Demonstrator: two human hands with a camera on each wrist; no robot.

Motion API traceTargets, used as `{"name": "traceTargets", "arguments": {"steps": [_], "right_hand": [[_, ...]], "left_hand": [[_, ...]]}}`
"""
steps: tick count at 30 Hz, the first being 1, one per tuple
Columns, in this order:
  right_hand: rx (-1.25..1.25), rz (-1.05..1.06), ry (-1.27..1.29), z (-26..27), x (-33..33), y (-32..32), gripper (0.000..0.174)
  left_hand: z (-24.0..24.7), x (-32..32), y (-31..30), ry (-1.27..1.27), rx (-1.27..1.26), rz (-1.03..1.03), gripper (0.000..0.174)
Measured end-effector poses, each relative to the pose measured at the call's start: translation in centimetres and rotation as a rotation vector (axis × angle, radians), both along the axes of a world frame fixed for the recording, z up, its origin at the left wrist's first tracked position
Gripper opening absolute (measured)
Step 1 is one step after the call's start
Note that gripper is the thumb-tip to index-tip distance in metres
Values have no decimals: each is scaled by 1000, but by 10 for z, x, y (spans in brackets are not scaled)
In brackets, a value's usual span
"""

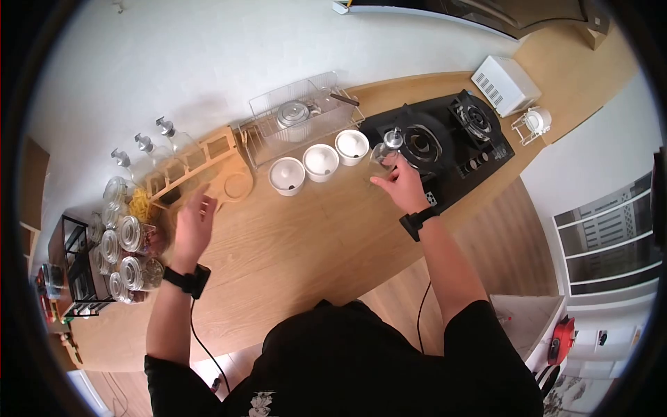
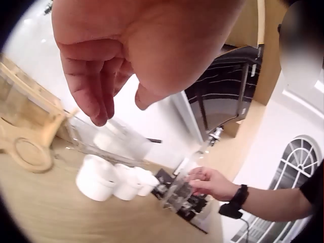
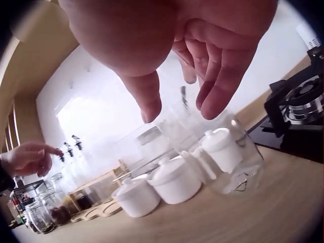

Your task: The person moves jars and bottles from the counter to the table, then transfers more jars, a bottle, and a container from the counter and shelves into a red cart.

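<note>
My right hand [image 1: 404,187] is at the left edge of the stove, thumb and fingers around a clear glass pump bottle [image 1: 381,158]. In the right wrist view the bottle [image 3: 243,167] slants below the thumb and fingertips, with white pots showing through it. My left hand [image 1: 194,226] hovers above the counter in front of a wooden rack [image 1: 198,167], its fingers loosely bent and holding nothing. Three white lidded pots [image 1: 320,162] form a row between the hands. In the left wrist view, the left palm and fingers [image 2: 104,96] fill the top.
A wire dish rack [image 1: 299,115] with a glass lidded pot is behind the white pots. Several glass jars [image 1: 132,233] and three more pump bottles [image 1: 149,149] crowd the left end. The black gas stove [image 1: 479,156] lies right, beyond it a white box-shaped appliance [image 1: 506,85].
</note>
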State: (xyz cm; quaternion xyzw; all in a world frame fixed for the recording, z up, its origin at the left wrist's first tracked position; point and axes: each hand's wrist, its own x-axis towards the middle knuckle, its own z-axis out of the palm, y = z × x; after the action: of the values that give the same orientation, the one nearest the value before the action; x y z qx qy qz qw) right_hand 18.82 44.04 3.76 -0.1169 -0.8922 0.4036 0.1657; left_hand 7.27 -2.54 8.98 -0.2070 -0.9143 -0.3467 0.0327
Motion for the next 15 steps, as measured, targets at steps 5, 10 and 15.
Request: {"name": "traceTargets", "arguments": {"steps": [5, 10, 15], "right_hand": [[-29, 69, 40, -25, -13, 14, 52], [-148, 207, -49, -37, -22, 32, 59], [-185, 165, -83, -41, -18, 33, 75]], "left_hand": [[1, -33, -34, 139, 3, 176, 29], [24, -68, -27, 471, 2, 237, 40], [32, -114, -8, 267, 215, 502, 54]]}}
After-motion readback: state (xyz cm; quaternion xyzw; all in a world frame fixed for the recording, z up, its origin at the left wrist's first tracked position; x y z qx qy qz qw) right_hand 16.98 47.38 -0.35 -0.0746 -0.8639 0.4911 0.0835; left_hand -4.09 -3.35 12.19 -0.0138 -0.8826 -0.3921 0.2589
